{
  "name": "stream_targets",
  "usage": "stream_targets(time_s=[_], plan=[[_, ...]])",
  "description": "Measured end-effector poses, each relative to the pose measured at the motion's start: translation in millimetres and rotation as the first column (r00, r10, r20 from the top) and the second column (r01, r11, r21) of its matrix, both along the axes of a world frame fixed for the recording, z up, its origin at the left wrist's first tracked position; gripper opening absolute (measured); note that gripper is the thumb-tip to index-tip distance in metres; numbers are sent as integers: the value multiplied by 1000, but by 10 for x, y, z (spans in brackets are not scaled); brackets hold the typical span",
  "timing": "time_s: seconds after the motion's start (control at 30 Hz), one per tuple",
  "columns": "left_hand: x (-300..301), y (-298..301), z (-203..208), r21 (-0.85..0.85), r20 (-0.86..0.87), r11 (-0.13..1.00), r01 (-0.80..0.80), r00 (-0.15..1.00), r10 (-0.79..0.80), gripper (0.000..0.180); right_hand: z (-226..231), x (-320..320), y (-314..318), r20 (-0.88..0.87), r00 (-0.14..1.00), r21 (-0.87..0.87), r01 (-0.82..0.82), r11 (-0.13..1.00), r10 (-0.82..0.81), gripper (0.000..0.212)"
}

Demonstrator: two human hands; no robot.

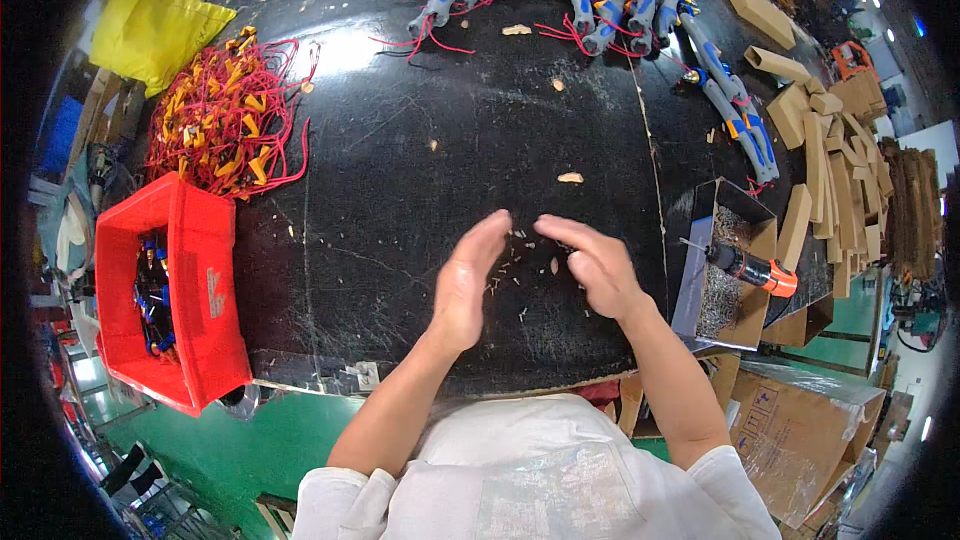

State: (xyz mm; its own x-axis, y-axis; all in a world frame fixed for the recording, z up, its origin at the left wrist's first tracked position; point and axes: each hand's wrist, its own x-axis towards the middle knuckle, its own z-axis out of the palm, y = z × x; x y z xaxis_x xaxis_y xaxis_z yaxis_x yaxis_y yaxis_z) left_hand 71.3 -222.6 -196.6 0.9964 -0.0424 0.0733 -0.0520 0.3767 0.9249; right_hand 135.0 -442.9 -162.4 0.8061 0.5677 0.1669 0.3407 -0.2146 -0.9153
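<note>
My left hand (468, 280) and my right hand (600, 268) stand on edge over the black tabletop (380, 240), palms facing each other. Both have their fingers stretched out and hold nothing. Between them lies a loose scatter of small screws (517, 258), with a few light chips among them. Beyond my fingertips is a larger pale chip (570, 178). To the right of my right hand, an orange and black power screwdriver (752, 270) rests across an open cardboard box (765, 240) filled with many small screws.
At the left edge sits a red bin (215, 300) with blue and black parts inside. Behind it are tangled red cords (225, 120) with orange pieces and a yellow bag (155, 25). Grey-blue handled tools (610, 15) lie along the far side; cardboard pieces (825, 160) pile at right.
</note>
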Motion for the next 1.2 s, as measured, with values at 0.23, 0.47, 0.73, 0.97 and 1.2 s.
stream_targets(time_s=[0.23,0.47,0.73,0.97,1.2], plan=[[-1199,718,229,-144,-194,980,-139,975,109,49,-93,-532,-487,479,861,-439,405,802,-172,62],[-2185,807,-141,-410,-798,811,-417,595,-97,41,-105,155,230,344,936,-237,11,971,74,52],[-1578,375,-294,-801,-585,427,-419,698,-413,71,-137,-87,817,187,899,-124,-379,917,397,29],[-1521,345,-431,-839,-486,511,-185,677,-553,67,-41,-982,1110,-37,874,1,-485,874,485,31],[-1647,364,-622,-810,-506,564,-162,679,-532,42,8,-1434,1189,-401,788,261,-391,883,468,32]])
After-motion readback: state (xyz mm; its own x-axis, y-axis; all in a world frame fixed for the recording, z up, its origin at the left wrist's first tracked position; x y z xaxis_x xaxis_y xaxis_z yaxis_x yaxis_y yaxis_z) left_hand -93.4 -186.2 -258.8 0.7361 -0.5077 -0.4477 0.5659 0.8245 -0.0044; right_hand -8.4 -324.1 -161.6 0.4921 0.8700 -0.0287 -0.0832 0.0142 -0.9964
